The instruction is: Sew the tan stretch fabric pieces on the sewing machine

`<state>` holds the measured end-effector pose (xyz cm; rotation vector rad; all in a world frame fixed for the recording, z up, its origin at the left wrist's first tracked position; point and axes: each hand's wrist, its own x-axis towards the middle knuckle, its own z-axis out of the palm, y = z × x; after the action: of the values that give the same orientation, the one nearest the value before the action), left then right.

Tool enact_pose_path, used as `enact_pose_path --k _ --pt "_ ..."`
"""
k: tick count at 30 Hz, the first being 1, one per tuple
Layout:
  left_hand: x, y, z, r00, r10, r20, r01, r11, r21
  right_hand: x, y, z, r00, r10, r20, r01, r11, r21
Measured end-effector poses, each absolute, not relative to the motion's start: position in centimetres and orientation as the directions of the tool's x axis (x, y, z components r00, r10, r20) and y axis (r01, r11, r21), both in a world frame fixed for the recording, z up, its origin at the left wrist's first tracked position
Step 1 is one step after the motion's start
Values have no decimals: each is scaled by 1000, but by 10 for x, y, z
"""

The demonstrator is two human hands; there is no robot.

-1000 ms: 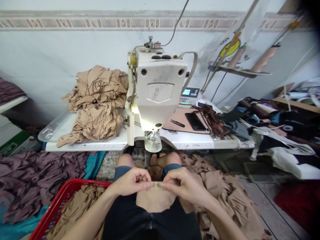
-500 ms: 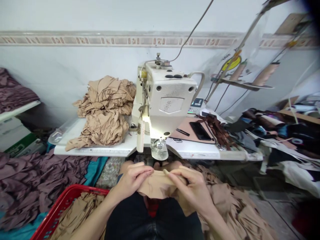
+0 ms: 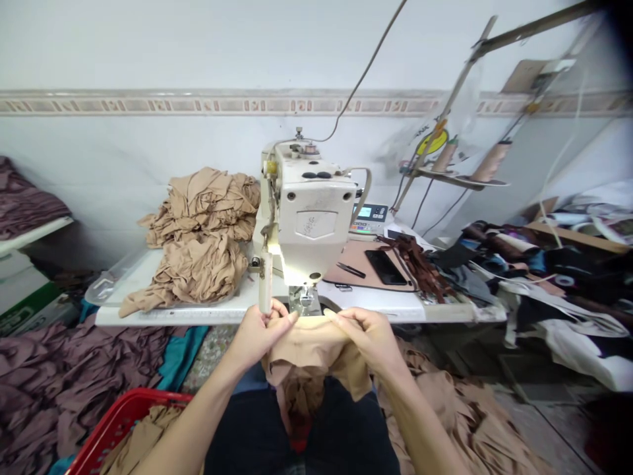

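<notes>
A piece of tan fabric (image 3: 311, 343) is stretched between my two hands, its top edge just in front of the sewing machine (image 3: 316, 224). My left hand (image 3: 264, 333) pinches the fabric's left corner between thumb and fingers. At the other end my right hand (image 3: 363, 333) pinches the edge in the same way. The rest of the fabric hangs in folds above my lap. Right behind its top edge is the machine's presser foot area (image 3: 304, 300), lit by a small lamp. What lies under the foot is too small to make out.
Tan garments (image 3: 202, 218) are heaped on the table at left. To the right lie thread snips (image 3: 351, 270), a phone (image 3: 387, 267) and brown strips (image 3: 420, 264). Thread cones (image 3: 490, 161) stand on a rack. A red basket (image 3: 113, 419) and mauve fabric (image 3: 74, 382) are low at left.
Both hands have moved forward and up with the tan fabric, from over the lap to the machine's front edge. The view has shifted slightly.
</notes>
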<state>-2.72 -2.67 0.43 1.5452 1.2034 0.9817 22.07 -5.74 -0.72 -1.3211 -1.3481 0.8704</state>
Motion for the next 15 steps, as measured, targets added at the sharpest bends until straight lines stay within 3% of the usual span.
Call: enact_pose_path --k 6,15 --pt "-13 -13 1 110 986 124 108 -136 985 225 -41 -6 144 973 182 224 147 -964" --pt "-9 7 -6 156 978 139 -21 -138 990 229 -25 -5 149 961 232 253 190 -949"
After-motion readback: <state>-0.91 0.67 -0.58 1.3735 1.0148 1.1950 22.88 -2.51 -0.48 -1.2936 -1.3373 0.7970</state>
